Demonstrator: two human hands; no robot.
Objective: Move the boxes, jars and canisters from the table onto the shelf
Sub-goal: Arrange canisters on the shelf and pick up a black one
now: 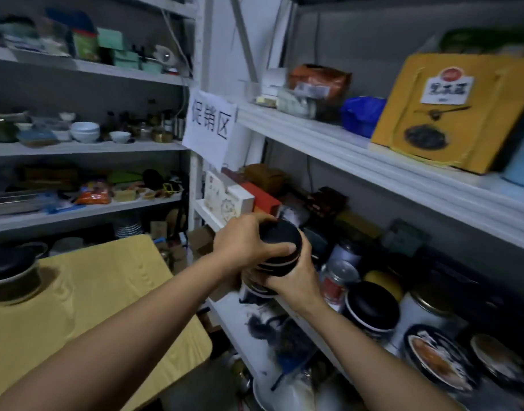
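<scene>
Both my hands hold one round black-lidded canister [283,247] at the front edge of the white middle shelf [207,216] on the right. My left hand [243,243] wraps its top from the left, thumb across the lid side. From below and the right, my right hand [296,280] grips its body. The canister is tilted, and its lower part is hidden by my fingers. Several other tins and jars stand on that shelf, among them a black-lidded white canister [372,312] and a red-labelled jar [336,281]. The yellow table [106,292] lies at lower left.
A dark lidded pot [13,269] sits on the table's far left. Boxes [228,197] fill the shelf's back left. A yellow box [450,114] and blue bag [361,114] rest on the upper shelf. A paper sign [210,126] hangs from the post. Left shelves hold bowls and clutter.
</scene>
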